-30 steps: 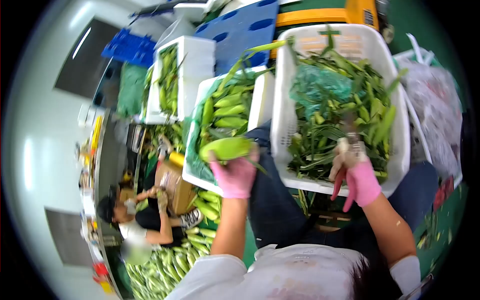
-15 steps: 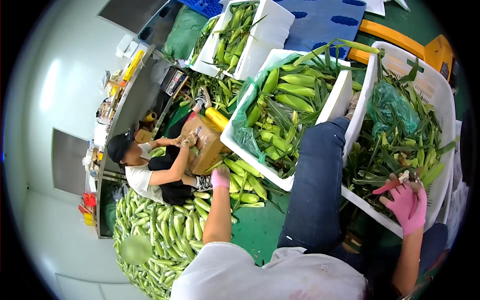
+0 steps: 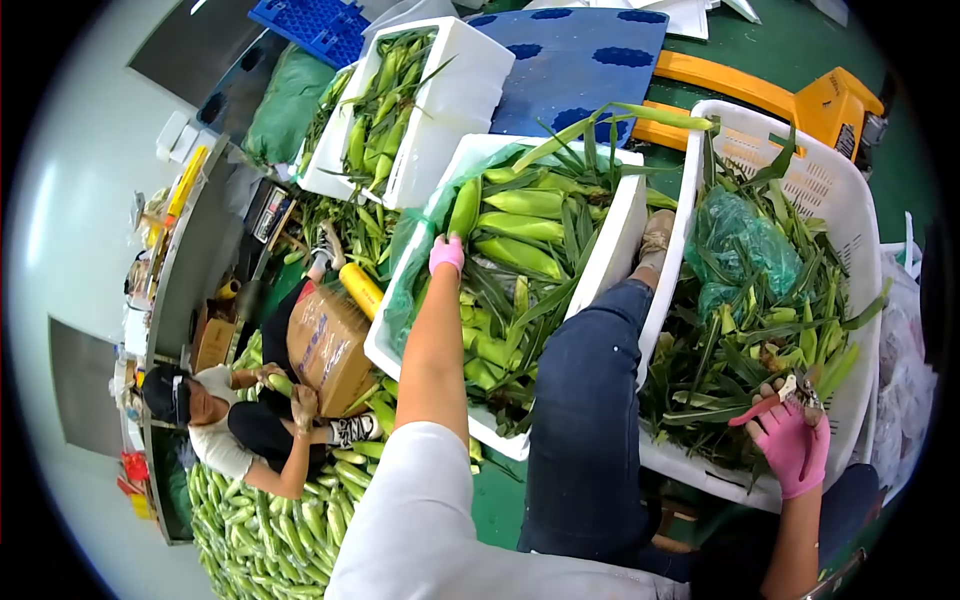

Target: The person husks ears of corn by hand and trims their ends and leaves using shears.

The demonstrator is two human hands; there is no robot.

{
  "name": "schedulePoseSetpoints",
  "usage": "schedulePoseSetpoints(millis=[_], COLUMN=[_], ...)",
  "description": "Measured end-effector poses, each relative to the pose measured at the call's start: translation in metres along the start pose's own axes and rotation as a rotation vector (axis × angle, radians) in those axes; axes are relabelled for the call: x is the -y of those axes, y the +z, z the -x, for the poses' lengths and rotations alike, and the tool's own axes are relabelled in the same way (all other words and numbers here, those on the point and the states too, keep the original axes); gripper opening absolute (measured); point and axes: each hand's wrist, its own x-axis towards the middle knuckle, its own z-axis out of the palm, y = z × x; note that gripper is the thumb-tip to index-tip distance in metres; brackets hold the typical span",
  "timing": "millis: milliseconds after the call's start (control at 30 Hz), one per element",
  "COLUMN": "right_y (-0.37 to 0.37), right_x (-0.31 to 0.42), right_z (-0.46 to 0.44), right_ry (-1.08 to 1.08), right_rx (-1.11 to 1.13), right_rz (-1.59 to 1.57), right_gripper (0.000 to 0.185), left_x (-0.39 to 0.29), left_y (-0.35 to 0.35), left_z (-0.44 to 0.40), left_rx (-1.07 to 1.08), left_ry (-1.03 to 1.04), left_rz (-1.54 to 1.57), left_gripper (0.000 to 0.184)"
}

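My left hand (image 3: pixel 447 255), in a pink glove, reaches into the white foam box (image 3: pixel 610 240) lined with green plastic. Its fingers close on the lower end of an ear of corn (image 3: pixel 465 207) at the box's left side. More green ears and loose leaves lie beside it. Over the near right corner of the white basket (image 3: pixel 856 215), my right hand (image 3: pixel 795 440), also gloved in pink, holds pruning shears (image 3: pixel 790 392) with red handles. Husks and leaves (image 3: pixel 740 350) fill that basket, with a crumpled green plastic bag (image 3: pixel 745 245) on top.
At the left a co-worker (image 3: pixel 230 415) sits beside a cardboard box (image 3: pixel 328 345), holding an ear. A big pile of corn (image 3: pixel 270 525) lies below. Behind are another foam box (image 3: pixel 450 95), a blue pallet (image 3: pixel 560 75) and a yellow pallet jack (image 3: pixel 825 110).
My left hand has moved from the loose ears on the floor up into the foam box, onto an ear. My right hand still holds the shears. The camera view has shifted.
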Motion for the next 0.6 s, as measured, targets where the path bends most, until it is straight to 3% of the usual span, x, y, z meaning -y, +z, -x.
schedulePoseSetpoints(millis=[33,133,167,233,300,367,433,533,600], right_y=[-0.003,-0.008,-0.007,-0.004,0.000,0.005,0.009,0.029,0.020], right_x=[0.000,0.000,-0.001,0.002,0.002,0.004,0.005,0.015,0.023], right_z=[-0.001,-0.004,-0.004,-0.002,0.005,0.010,0.015,0.027,0.032], right_ry=[-0.006,0.043,0.046,0.062,0.070,0.043,0.000,-0.103,-0.242], right_rx=[-0.034,-0.063,-0.082,-0.020,-0.012,0.024,0.074,0.068,0.116], right_rz=[-0.010,-0.003,-0.010,0.005,-0.020,-0.012,0.034,0.249,0.450], right_gripper=[0.056,0.056,0.056,0.055,0.056,0.058,0.062,0.067,0.075], left_x=[-0.007,-0.044,-0.053,-0.064,-0.088,-0.126,-0.180,-0.231,-0.274], left_y=[0.006,0.015,0.013,0.007,-0.033,-0.092,-0.132,-0.150,-0.149], left_z=[-0.001,0.017,0.028,0.055,0.123,0.207,0.279,0.321,0.387], left_rx=[0.033,0.340,0.434,0.503,0.437,0.488,0.710,1.108,1.049], left_ry=[-0.009,-0.214,-0.351,-0.324,-0.037,0.090,0.231,0.509,0.587], left_rz=[-0.076,0.194,0.486,0.896,0.832,0.881,1.172,0.886,0.819], left_gripper=[0.065,0.081,0.077,0.061,0.057,0.056,0.058,0.062,0.067])
